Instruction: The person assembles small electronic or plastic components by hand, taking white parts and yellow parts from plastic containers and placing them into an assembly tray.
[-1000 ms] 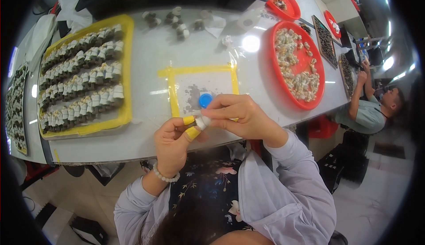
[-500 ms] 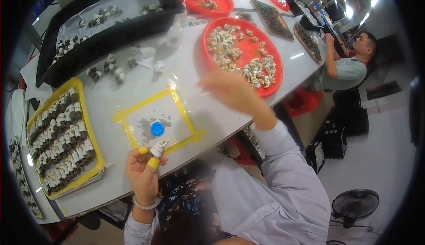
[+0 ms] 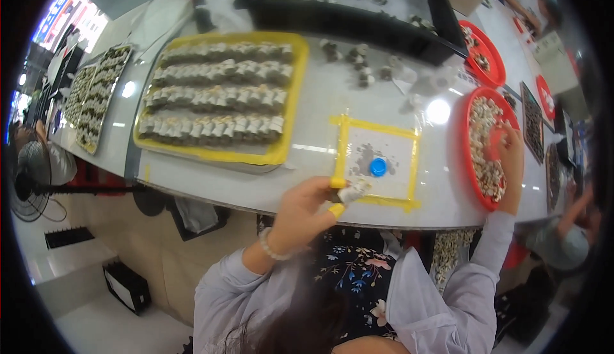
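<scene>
White-and-grey object (image 3: pixel 353 191), perhaps figurine, held tilted in left hand (image 3: pixel 303 211); small pale pieces (image 3: pixel 481 130) in red tray (image 3: pixel 464 141).

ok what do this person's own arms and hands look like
Both sleeves are loose and pale grey. The left hand has yellow coverings on the thumb and a finger, and a pale beaded bracelet at the wrist. The right hand shows neither.

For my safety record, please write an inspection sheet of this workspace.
Surface: white table, marked by a yellow tape square.
Job's things: white-topped piece; red tray with whitish pieces; yellow tray with rows of pieces; blue cap.
Clutter: loose pieces beside a black bin.
Hands: left hand pinches the white-topped piece between fingers; right hand at the red tray, grip unclear.
Cables: too unclear near the fan to tell.
Surroundings: other people to both sides.
</scene>
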Tool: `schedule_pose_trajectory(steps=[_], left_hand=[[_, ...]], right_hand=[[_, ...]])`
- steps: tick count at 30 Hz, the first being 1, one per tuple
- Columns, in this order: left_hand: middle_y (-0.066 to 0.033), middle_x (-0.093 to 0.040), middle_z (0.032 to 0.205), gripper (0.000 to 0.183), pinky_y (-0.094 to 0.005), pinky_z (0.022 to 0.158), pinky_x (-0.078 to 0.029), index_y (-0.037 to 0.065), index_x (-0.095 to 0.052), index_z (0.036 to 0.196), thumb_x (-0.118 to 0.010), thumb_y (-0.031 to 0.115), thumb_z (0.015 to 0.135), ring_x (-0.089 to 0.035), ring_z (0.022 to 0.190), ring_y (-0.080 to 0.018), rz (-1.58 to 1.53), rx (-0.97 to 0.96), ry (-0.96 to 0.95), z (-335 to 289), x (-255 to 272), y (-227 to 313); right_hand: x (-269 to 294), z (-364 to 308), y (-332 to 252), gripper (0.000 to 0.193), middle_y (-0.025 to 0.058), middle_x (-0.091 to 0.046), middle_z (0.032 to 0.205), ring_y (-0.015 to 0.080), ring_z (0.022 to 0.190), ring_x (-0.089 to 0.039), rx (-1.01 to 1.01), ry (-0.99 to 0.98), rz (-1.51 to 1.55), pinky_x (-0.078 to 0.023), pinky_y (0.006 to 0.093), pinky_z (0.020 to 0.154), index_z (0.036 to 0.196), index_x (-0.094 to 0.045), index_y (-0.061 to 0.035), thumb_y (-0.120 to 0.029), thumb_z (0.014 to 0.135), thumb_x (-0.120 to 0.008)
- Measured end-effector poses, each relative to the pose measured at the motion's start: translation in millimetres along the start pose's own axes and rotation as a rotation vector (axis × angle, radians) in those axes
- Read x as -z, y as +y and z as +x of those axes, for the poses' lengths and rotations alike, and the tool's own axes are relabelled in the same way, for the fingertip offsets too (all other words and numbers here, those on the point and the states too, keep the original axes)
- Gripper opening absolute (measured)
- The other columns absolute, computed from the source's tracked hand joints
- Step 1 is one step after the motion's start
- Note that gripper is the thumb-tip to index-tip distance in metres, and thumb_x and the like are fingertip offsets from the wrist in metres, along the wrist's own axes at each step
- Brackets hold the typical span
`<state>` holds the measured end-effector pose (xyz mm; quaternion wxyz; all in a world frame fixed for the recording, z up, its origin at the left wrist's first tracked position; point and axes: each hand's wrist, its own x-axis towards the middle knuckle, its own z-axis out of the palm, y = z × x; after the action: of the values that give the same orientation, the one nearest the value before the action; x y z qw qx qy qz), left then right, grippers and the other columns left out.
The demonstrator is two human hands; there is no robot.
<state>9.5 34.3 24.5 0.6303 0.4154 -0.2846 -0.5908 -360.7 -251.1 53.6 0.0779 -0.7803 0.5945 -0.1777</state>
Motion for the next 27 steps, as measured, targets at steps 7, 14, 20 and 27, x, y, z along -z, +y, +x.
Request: schedule_pose_trajectory(steps=[7,14,20,27], left_hand=[[-0.0114,-0.057,0.109,0.037,-0.0266,0.085,-0.045,-0.005,-0.049,0.113,-0.055,-0.011,0.078,-0.055,0.101,-0.0161,0.337,-0.326,0.351,-15,91,65],[-0.0088,-0.059,0.102,0.037,-0.0236,0.081,-0.045,-0.005,-0.049,0.114,-0.055,-0.01,0.078,-0.057,0.093,-0.0137,0.885,-0.512,0.575,-16,165,126],[-0.0069,-0.06,0.098,0.028,-0.0225,0.077,-0.046,-0.005,-0.056,0.107,-0.053,-0.007,0.079,-0.058,0.09,-0.0121,1.016,-0.299,0.509,-12,221,174],[-0.0089,-0.06,0.095,0.029,-0.0289,0.079,-0.044,-0.001,-0.06,0.101,-0.052,-0.004,0.073,-0.057,0.088,-0.0196,1.419,-0.1,0.352,15,230,188]], right_hand=[[-13,-55,-105,0.032,0.0041,-0.052,0.095,0.0105,0.088,-0.051,0.156,-0.116,0.853,-0.04,0.0209,0.078,0.103,-0.053,0.0,0.009,0.073,-0.057],[-57,-77,-137,0.038,0.0056,-0.055,0.096,0.0109,0.087,-0.052,0.123,-0.385,0.93,-0.041,0.0232,0.077,0.101,-0.052,-0.002,0.01,0.067,-0.063],[-59,-79,-130,0.029,0.0051,-0.056,0.099,0.0101,0.087,-0.052,0.152,-0.36,0.923,-0.041,0.0208,0.073,0.096,-0.059,0.0014,0.009,0.069,-0.065],[-58,-84,-131,0.025,0.0065,-0.055,0.102,0.011,0.09,-0.052,0.061,-0.365,0.994,-0.043,0.0203,0.074,0.097,-0.06,0.0037,0.012,0.073,-0.059]])
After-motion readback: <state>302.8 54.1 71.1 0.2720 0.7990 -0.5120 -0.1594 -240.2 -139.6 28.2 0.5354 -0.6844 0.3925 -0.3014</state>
